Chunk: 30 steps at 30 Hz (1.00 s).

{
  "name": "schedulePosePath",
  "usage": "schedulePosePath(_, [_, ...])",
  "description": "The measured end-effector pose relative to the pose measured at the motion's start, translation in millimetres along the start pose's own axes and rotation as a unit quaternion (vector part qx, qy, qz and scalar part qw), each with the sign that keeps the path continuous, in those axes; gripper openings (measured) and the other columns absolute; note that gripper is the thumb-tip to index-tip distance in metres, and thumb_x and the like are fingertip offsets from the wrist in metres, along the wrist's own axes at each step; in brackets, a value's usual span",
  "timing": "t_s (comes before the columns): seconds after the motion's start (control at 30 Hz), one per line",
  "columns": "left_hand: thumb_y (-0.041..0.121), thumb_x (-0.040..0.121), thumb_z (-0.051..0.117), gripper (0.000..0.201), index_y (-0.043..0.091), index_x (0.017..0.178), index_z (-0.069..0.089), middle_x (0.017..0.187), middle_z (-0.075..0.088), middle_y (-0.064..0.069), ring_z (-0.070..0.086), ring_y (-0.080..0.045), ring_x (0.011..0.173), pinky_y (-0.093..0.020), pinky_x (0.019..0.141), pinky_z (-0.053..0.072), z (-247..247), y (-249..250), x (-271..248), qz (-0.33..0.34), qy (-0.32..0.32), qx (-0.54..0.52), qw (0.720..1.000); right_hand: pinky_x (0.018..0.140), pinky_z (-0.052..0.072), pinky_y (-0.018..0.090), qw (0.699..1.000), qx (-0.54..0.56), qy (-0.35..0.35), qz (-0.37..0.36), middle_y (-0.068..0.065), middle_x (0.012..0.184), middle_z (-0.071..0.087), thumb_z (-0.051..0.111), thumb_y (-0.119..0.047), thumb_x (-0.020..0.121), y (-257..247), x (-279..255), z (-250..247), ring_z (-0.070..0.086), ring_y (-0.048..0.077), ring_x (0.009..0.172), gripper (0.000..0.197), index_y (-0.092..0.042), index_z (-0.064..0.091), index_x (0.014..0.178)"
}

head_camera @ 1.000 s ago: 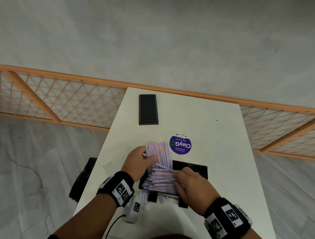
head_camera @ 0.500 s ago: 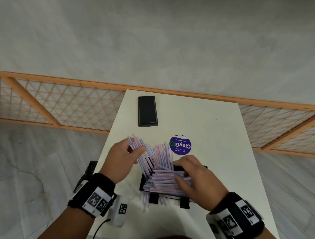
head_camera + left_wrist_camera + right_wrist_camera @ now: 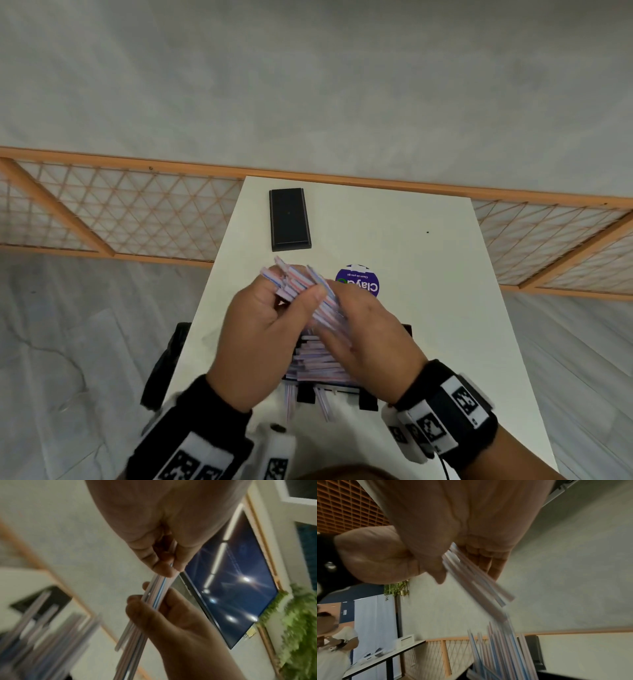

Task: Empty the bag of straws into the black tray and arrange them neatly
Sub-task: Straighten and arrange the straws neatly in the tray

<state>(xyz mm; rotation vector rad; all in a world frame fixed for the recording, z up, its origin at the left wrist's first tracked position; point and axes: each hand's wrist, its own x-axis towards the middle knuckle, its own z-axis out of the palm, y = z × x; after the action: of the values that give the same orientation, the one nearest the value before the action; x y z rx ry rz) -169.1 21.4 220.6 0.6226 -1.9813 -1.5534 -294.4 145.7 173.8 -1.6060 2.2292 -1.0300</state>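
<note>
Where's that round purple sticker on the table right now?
In the head view, the purple sticker sits mid-table, just beyond the right hand and partly hidden by it, nearer than the black box.

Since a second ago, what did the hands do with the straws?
The left hand lifted a bunch of straws off the black tray. The right hand left the pile and took hold of the same bunch. The pile, the black box and the purple sticker stayed put.
</note>
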Motion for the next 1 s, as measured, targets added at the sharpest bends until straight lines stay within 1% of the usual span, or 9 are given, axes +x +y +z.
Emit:
schedulePosePath(0.1, [0.019,0.098,0.07,0.006,0.015,0.096,0.074,0.085,0.077,0.005,0.073,-0.009,0.08,-0.023,0.073,0.055,16.1,-32.3,-2.6,-0.038,0.005,-0.008,0.999,0.066,0.043,0.028,0.998,-0.013,-0.043,0.054,-0.009,0.089,0.053,0.055,-0.016,0.097,26.0,-7.7,14.5,0.045,0.009,0.074,0.018,-0.027,0.046,0.107])
schedulePosePath(0.2, [0.038,0.085,0.079,0.027,0.022,0.104,0.068,0.097,0.076,0.003,0.073,-0.02,0.092,-0.04,0.086,0.059,21.2,-75.6,-7.0,-0.13,0.003,-0.04,0.991,0.082,0.048,0.044,0.979,-0.074,-0.165,0.098,0.005,0.107,0.061,0.049,-0.012,0.096,56.5,-19.5,30.4,0.058,0.027,0.094,0.022,-0.017,0.05,0.117])
schedulePosePath(0.33, [0.037,0.085,0.083,0.034,0.028,0.111,0.063,0.103,0.073,0.003,0.072,-0.015,0.092,-0.026,0.076,0.055,10.3,-116.0,-10.9,-0.235,0.016,0.01,0.972,0.091,0.044,0.043,0.951,-0.159,-0.241,0.111,0.008,0.12,0.054,0.046,-0.012,0.094,72.7,-31.1,44.0,0.053,0.031,0.108,0.035,-0.015,0.048,0.129])
schedulePosePath(0.43, [0.043,0.093,0.072,0.025,0.031,0.112,0.061,0.106,0.07,0.009,0.068,-0.003,0.087,-0.021,0.073,0.051,2.3,-131.0,-16.6,-0.211,-0.004,0.095,0.973,0.099,0.043,0.04,0.962,-0.126,-0.207,0.121,0.007,0.123,0.053,0.053,-0.026,0.096,81.7,-38.6,49.7,0.052,0.028,0.111,0.04,-0.017,0.049,0.134])
schedulePosePath(0.53, [0.051,0.094,0.064,0.023,0.034,0.109,0.063,0.105,0.068,0.015,0.065,-0.002,0.085,-0.031,0.075,0.055,0.1,-140.0,-23.8,-0.147,-0.03,0.168,0.974,0.103,0.039,0.027,0.973,-0.089,-0.167,0.129,0.001,0.129,0.052,0.057,-0.043,0.097,83.2,-45.4,47.9,0.05,0.019,0.117,0.047,-0.022,0.049,0.138])
schedulePosePath(0.67, [0.059,0.099,0.052,0.04,0.03,0.125,0.061,0.117,0.057,0.014,0.061,-0.003,0.103,-0.026,0.088,0.052,4.6,-147.6,-27.9,-0.043,-0.057,0.223,0.972,0.107,0.04,0.023,0.984,-0.072,-0.123,0.108,-0.005,0.136,0.052,0.046,-0.053,0.101,83.3,-53.8,44.5,0.049,0.013,0.123,0.049,-0.023,0.052,0.14])
schedulePosePath(0.8, [0.059,0.104,0.039,0.049,0.025,0.128,0.065,0.118,0.058,0.015,0.057,-0.005,0.112,-0.029,0.098,0.049,14.2,-151.6,-30.3,-0.003,-0.105,0.276,0.955,0.119,0.022,0.017,0.985,-0.079,-0.137,0.073,-0.009,0.158,0.041,0.033,-0.053,0.106,86.4,-64.1,57.0,0.039,0.008,0.142,0.055,-0.026,0.041,0.154])
schedulePosePath(0.9, [0.055,0.105,0.038,0.045,0.026,0.115,0.07,0.105,0.06,0.016,0.061,-0.001,0.096,-0.03,0.086,0.054,16.2,-154.2,-28.6,-0.001,-0.086,0.264,0.961,0.121,0.019,0.019,0.982,-0.109,-0.148,0.047,-0.005,0.158,0.042,0.033,-0.046,0.107,92.4,-70.6,64.6,0.039,0.01,0.144,0.052,-0.023,0.042,0.153])
schedulePosePath(1.0, [0.048,0.101,0.057,0.022,0.03,0.109,0.067,0.102,0.062,0.014,0.062,-0.003,0.083,-0.023,0.074,0.053,10.1,-150.5,-18.7,-0.058,-0.001,0.235,0.97,0.119,0.021,0.018,0.981,-0.137,-0.131,0.044,-0.007,0.151,0.051,0.04,-0.038,0.104,96.3,-74.3,65.2,0.048,0.011,0.138,0.046,-0.025,0.052,0.146])
